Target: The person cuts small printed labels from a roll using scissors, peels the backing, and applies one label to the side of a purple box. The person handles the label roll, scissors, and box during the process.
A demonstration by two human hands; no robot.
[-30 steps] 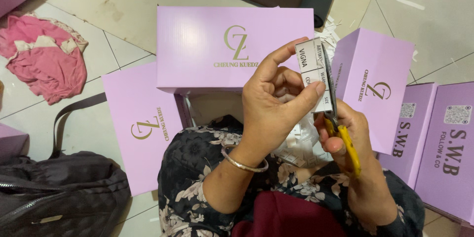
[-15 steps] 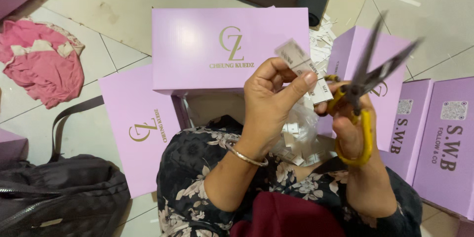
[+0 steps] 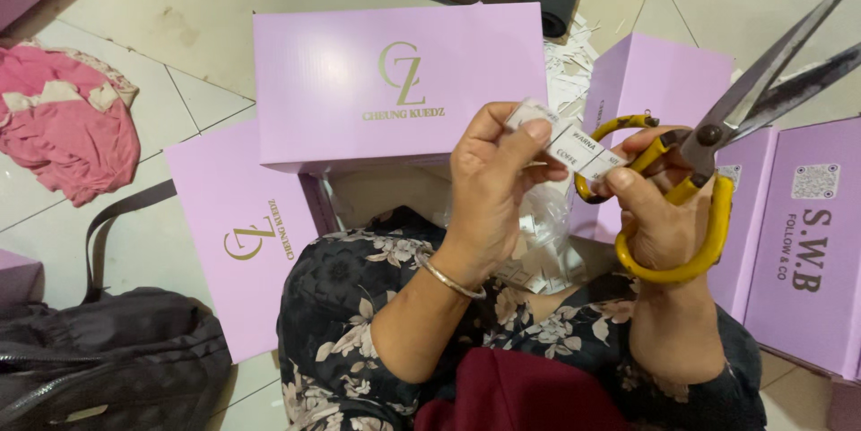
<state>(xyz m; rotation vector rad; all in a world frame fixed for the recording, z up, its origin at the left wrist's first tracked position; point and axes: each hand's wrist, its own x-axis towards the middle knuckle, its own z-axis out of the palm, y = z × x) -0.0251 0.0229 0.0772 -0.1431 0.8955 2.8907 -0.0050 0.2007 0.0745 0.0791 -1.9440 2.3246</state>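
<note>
My left hand (image 3: pixel 491 193) pinches a small white paper label strip (image 3: pixel 571 144) between thumb and fingers, held up in front of me. My right hand (image 3: pixel 653 216) grips large scissors (image 3: pixel 717 135) with yellow handles; the grey blades are spread apart and point up to the right. The right thumb touches the label's right end. A thin bangle sits on my left wrist. Below the hands, a pile of cut white labels (image 3: pixel 538 256) lies in a clear bag on my lap.
Lilac cardboard boxes surround me: a large one (image 3: pixel 395 81) ahead, one (image 3: pixel 242 225) at the left, more (image 3: pixel 798 243) at the right. A pink cloth (image 3: pixel 67 130) lies on the tiled floor at left, a dark bag (image 3: pixel 99 359) at bottom left. Paper scraps (image 3: pixel 569 59) lie behind.
The scissors went from lying against the label strip to raised at the right with blades wide apart. My left hand has turned the label flatter and lower.
</note>
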